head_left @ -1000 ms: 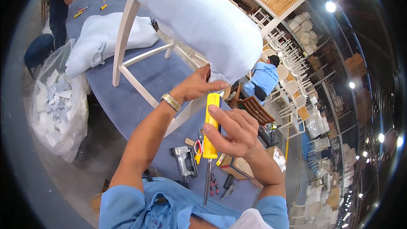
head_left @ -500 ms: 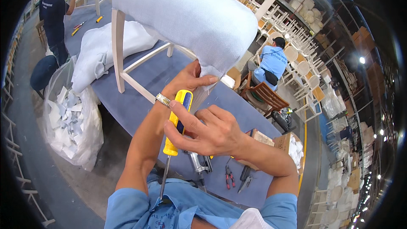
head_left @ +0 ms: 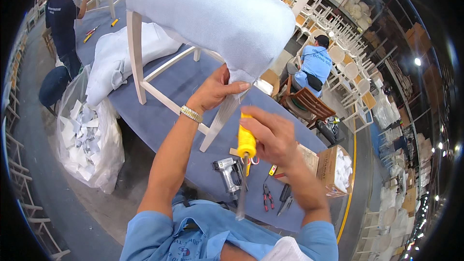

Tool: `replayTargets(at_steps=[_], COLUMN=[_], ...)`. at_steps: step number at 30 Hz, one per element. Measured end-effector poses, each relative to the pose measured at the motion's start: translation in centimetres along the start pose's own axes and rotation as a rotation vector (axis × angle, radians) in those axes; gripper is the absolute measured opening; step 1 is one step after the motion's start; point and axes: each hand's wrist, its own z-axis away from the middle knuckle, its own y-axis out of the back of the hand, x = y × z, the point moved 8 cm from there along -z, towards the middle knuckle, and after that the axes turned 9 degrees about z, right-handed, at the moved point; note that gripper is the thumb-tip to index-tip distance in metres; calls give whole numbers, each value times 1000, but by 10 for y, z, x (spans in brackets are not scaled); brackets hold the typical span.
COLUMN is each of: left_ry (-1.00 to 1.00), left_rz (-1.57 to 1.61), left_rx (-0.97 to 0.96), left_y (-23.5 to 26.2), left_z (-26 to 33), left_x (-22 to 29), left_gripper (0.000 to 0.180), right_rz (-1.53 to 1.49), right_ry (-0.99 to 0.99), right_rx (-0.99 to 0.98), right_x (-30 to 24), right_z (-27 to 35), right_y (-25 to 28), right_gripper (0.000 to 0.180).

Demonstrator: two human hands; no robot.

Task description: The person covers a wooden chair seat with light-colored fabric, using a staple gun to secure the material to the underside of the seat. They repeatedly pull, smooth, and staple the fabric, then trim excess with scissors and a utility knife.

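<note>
1. Workshop floor, stacks of white chair frames (head_left: 345, 60) in the background; blue-covered worktop (head_left: 169, 87) runs across the middle.
2. Yellow-handled screwdriver (head_left: 245, 154) sits in the right hand (head_left: 270, 135), grip closed around the handle, shaft pointing down toward the person's chest.
3. Left hand (head_left: 215, 89) pinches the light fabric at the corner of the upholstered chair seat (head_left: 212, 14), grip closed on the fabric edge just above the white chair leg (head_left: 220, 121). Metal watch band on that wrist.
4. Chair stands on the worktop, seat at head height.
5. On the worktop below the hands: pneumatic stapler (head_left: 227, 171), red-handled pliers (head_left: 266, 195), darker pliers (head_left: 285, 198) just beside them.
6. Cardboard box (head_left: 331, 169) with white stuffing at the right edge.
7. Fabric bundle (head_left: 121, 60) lies behind the chair.
8. Clear plastic bag (head_left: 89, 140) of white offcuts on the floor, left.
9. Person in light blue shirt (head_left: 314, 63) seated beyond; another person in dark shirt (head_left: 63, 17) stands at top left.
</note>
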Motion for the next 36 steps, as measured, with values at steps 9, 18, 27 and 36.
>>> replayTargets(at_steps=[9,18,27,36], left_ry=[-87,-127,-121,-112], left_rz=[-50,-300,-314,-169], left_rx=[111,113,97,-13], left_y=[-16,-10,-11,-12], left_z=[-8,-3,-8,-12], left_x=[7,19,16,13], left_gripper=[78,64,57,58], right_rz=[-86,-317,-17,-530], right_ry=[-1541,-1653,-1431,-1749], right_rx=[-355,-374,-609,90], right_x=[7,-26,-63,-25], right_z=[442,412,408,288], right_y=[-163,-182,-259,-146], right_gripper=[36,48,76,47])
